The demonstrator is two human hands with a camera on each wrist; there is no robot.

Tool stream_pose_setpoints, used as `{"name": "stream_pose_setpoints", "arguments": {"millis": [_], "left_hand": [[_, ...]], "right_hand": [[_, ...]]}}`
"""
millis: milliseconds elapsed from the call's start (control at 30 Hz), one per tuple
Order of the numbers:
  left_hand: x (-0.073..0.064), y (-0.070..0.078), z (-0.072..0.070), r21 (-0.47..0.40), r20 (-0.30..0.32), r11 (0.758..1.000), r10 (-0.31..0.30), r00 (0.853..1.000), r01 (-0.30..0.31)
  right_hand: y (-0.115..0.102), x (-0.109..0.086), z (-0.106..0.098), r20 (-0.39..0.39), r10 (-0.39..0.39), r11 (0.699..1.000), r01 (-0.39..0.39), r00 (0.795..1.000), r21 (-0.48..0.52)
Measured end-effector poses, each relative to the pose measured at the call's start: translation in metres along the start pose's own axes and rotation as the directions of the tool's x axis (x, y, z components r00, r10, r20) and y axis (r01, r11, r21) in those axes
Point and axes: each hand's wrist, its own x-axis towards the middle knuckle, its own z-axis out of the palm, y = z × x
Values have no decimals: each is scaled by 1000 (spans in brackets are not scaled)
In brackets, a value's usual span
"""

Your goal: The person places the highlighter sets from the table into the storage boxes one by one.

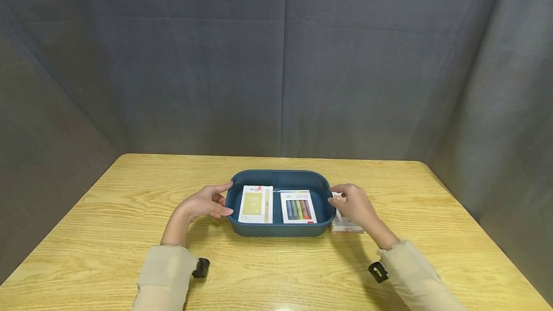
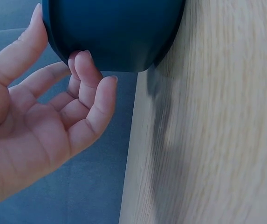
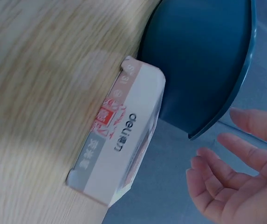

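Observation:
A dark blue two-compartment tray [image 1: 278, 230] stands on the wooden table between both hands. White boxes lie in it: one with a yellow-green panel [image 1: 252, 204] in the left compartment, another with a window onto colored sticks [image 1: 298, 207] in the right. My left hand [image 1: 203, 202] holds the tray's left end, thumb and index finger spread at the rim, other fingers bent against the outer wall. At the right end, my right hand [image 1: 355, 204] has its thumb and index fingertips right at the rim. Its other fingers curve loosely, away from the wall.
Just right of the tray, partly under the right hand in the head view, a white "deli" box [image 3: 124, 135] sits on the table [image 1: 268, 272]. Grey curtains [image 1: 276, 61] hang behind the table and along its sides. Each wrist carries a small black camera strap.

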Motion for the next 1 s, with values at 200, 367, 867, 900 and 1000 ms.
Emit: {"name": "stream_pose_setpoints", "arguments": {"millis": [200, 367, 867, 900, 1000], "left_hand": [[0, -1, 0, 1, 0, 1000, -3, 1000, 3], [0, -1, 0, 10, -3, 1000, -2, 1000, 2], [0, -1, 0, 20, -23, 1000, -8, 1000, 9], [0, -1, -1, 24, -23, 1000, -7, 1000, 7], [0, 0, -1, 28, -21, 1000, -1, 1000, 2]], "right_hand": [[8, -2, -1, -38, -12, 1000, 11, 999, -12], [14, -3, -3, -45, -23, 1000, 23, 999, -19], [34, -13, -12, -5, -7, 997, 7, 1000, -78], [35, -13, -13, 1, -3, 997, 3, 1000, -77], [38, -14, -13, 14, 0, 997, 1, 1000, -81]]}}
